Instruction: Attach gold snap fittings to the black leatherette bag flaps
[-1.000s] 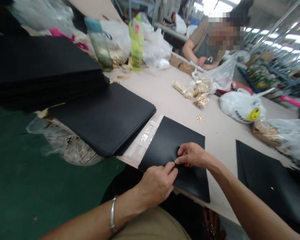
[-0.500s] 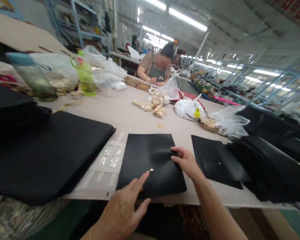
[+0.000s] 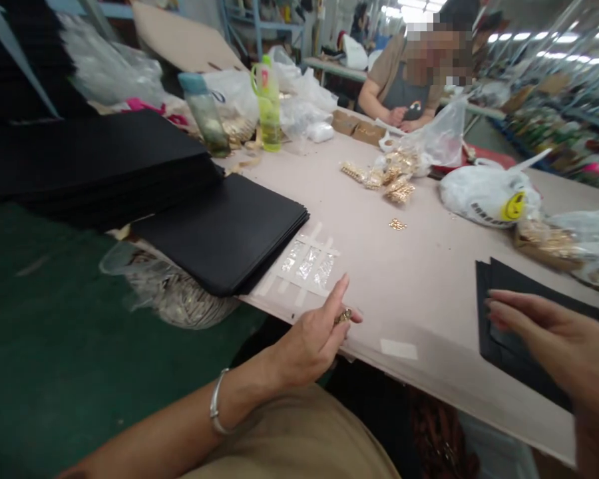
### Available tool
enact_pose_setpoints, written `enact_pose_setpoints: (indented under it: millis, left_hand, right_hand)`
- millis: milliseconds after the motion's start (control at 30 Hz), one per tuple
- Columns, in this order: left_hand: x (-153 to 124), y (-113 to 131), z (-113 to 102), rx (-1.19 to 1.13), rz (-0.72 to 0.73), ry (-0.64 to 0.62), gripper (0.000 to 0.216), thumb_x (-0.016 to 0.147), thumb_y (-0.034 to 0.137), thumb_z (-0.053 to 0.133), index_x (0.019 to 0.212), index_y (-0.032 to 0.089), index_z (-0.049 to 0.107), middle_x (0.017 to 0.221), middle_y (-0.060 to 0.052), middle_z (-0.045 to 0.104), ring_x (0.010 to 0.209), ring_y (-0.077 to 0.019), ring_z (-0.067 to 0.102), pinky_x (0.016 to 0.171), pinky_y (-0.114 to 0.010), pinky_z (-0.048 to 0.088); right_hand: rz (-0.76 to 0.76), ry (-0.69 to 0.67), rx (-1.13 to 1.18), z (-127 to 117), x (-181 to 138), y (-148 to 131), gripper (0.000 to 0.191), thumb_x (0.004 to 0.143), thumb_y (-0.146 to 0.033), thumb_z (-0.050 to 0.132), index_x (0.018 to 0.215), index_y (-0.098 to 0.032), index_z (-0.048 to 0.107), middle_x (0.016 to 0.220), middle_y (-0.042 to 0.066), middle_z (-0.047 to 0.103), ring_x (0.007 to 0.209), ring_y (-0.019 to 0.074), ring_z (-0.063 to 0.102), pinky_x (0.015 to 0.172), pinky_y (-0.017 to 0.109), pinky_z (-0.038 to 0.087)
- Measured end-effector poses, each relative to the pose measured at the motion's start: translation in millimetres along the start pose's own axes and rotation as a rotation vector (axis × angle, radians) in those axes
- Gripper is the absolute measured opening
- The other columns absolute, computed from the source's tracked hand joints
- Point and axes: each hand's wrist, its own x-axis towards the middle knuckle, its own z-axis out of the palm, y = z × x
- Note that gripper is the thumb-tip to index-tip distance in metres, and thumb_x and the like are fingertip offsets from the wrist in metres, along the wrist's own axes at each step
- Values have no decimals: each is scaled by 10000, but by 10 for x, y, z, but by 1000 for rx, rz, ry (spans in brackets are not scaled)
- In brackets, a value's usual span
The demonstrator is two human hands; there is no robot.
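My left hand (image 3: pixel 318 336) is over the table's front edge. Its thumb and bent fingers close on a small gold-coloured metal piece (image 3: pixel 344 316), while the index finger points forward. At the right, my right hand (image 3: pixel 564 339) hovers over black sheets (image 3: pixel 519 362) lying on the table; its fingers are stretched out and slightly apart from the thumb, with no clear grip on a sheet. Beside my left hand, clear plastic strips (image 3: pixel 307 261) are taped to the table. Farther back lies a little group of gold pieces (image 3: pixel 397 225).
A stack of black sheets (image 3: pixel 224 226) lies at left, with a taller pile (image 3: pixel 94 153) behind. Two bottles (image 3: pixel 269 110) stand at the back. Bagged gold parts (image 3: pixel 399 189) and a white plastic bag (image 3: pixel 479 193) lie across the table. A co-worker (image 3: pixel 399 86) sits opposite.
The view has swung left. The black sheet with a gold piece on it has left the middle of the table, and my right hand has moved right to the sheets there. My left hand has drawn back.
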Motion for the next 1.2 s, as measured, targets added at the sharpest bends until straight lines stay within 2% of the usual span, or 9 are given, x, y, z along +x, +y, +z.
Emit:
enact_pose_setpoints:
  millis: [67,133,233,367,633,767,867,1033,1200]
  left_hand:
    - [-4,16,-30,-13,-2,-34,707,960,185,386,1558,175,10,1145,-54,678,784,-134,580,812,-302,454]
    - [-16,21,-66,-10,0,-73,710,958,185,382,1558,154,4,1129,-62,687,824,-150,599,839,-314,450]
    - [-50,15,-118,88,-2,-58,732,954,192,381,1558,125,-28,1076,-89,693,889,-195,628,824,-333,448]
    - [-117,-3,-196,167,-44,-4,754,937,188,385,1556,95,-36,947,-86,694,830,-222,646,743,-332,451]
    - [-337,-95,-425,-64,-42,123,772,907,157,424,1563,135,18,907,-38,684,705,-149,616,703,-275,476]
    - [-571,-118,-585,-303,-87,297,644,885,209,520,1499,176,327,962,-58,693,636,-107,560,621,-239,454]
    - [-768,-147,-726,-424,-194,549,380,851,302,628,1213,187,622,880,-21,657,568,-65,463,519,-191,381]
    - [-971,-368,-979,-548,-317,1071,343,820,428,661,1023,159,596,762,27,602,427,-21,332,396,-171,239]
    - [-1021,-586,-1152,-575,-337,1189,433,808,490,661,1053,157,531,811,7,629,424,-21,347,388,-167,218]
  right_hand:
    - [-190,-112,109,507,-181,-577,254,827,-399,706,1041,-263,726,1000,84,746,852,230,701,769,381,545]
    - [-359,-288,184,885,-285,-1047,242,894,-347,644,1114,-260,695,1048,62,723,888,199,683,800,344,543]
    - [-535,-482,259,1182,-316,-1457,253,954,-244,561,1191,-235,649,1006,53,698,872,163,663,779,290,529]
    - [-667,-548,298,1344,-246,-1631,219,973,-168,514,1125,-214,664,964,54,673,850,145,651,763,263,512]
    - [-743,-727,343,1590,-81,-1861,132,974,-201,509,896,-231,611,834,-2,644,747,124,622,692,234,476]
    - [-730,-607,335,1815,139,-2118,70,945,-273,571,939,-241,634,827,-14,687,725,133,637,675,234,478]
    - [-698,-460,338,2158,394,-2464,101,904,-290,611,965,-236,672,816,-7,710,694,150,638,653,251,475]
    - [-876,-422,198,2833,718,-3136,147,927,-241,535,956,-212,676,866,36,726,767,198,648,704,299,461]
    - [-1055,-479,-90,3075,771,-3308,180,972,-210,448,1000,-206,626,876,70,706,900,240,603,721,316,425]
